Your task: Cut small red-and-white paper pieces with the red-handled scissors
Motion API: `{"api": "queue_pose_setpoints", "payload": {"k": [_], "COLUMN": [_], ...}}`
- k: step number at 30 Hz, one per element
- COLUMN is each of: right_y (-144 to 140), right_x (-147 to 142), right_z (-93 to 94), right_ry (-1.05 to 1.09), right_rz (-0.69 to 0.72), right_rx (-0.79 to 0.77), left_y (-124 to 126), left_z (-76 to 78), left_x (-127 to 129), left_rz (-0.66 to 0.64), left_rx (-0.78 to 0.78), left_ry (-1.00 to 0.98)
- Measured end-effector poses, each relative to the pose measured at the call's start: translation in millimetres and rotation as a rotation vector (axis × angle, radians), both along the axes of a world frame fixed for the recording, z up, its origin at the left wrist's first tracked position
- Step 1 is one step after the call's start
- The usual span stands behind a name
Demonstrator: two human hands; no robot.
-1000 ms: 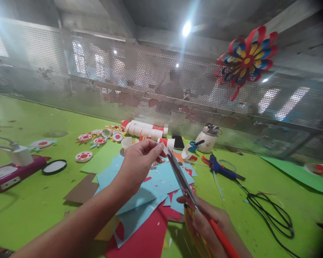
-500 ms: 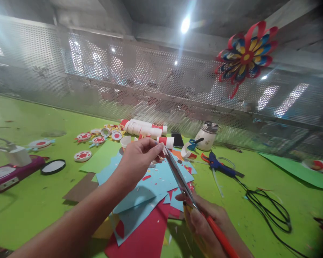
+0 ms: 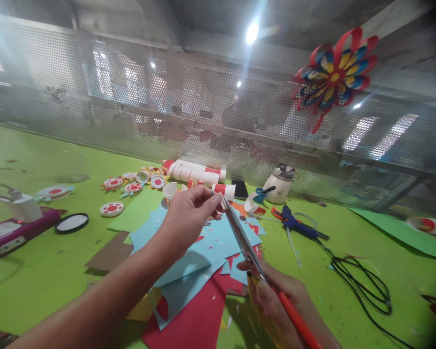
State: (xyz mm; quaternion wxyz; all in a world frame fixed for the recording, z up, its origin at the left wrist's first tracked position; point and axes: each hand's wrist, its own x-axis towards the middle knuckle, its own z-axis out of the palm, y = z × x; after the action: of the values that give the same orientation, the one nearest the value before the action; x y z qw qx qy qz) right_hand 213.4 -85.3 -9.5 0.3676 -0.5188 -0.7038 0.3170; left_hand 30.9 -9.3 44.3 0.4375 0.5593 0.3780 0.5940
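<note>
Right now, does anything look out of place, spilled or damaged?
Mildly: red scraps lie scattered over the blue paper instead of gathered up, though the scissors may explain them. The glue gun lies on its side on the table rather than standing. I see no liquid spilled.

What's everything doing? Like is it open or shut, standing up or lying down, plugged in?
Left hand: pinching a small white piece.
Right hand: gripping the scissors.
Scissors: blades nearly shut, tips beside the left hand.
Glue gun: lying down, its cord loosely coiled.
White charger: plugged into the purple power strip.
Bottle: upright, lid on.
Stacked paper cups: lying sideways.
</note>
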Motion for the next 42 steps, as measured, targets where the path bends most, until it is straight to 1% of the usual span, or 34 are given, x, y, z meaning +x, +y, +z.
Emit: {"api": "queue_pose_setpoints", "payload": {"k": [4,12,21,25,31,38,42], "right_y": [0.2,-3.4,-1.2,-0.9,-1.6,-3.2,-3.1], "right_x": [0.4,-3.8,-2.9,1.1,3.0,2.7,2.9], "right_z": [-0.6,5.9,4.1,3.8,4.7,5.4,5.9], "right_ry": [-0.007,0.010,0.025,-0.013,-0.058,-0.053,-0.060], "right_rz": [-0.003,-0.015,0.007,0.023,-0.009,0.002,0.008], "right_rx": [0.003,-0.044,-0.009,0.009,0.033,0.006,-0.017], "left_y": [-1.3,0.0,1.9,4.0,7.2,8.2,8.6], "left_z": [0.9,-0.7,-1.0,0.4,1.3,3.2,5.5], "left_x": [1.2,-0.6,-2.6,-5.3,-8.7,-12.8,-15.6], "left_rz": [0.007,-0.019,-0.035,-0.025,-0.048,-0.096,-0.077], "left_rx": [-0.006,-0.004,-0.023,-0.027,-0.015,-0.010,-0.006], "left_ry": [-0.021,-0.008,-0.028,-0.009,-0.016,0.045,0.139]}}
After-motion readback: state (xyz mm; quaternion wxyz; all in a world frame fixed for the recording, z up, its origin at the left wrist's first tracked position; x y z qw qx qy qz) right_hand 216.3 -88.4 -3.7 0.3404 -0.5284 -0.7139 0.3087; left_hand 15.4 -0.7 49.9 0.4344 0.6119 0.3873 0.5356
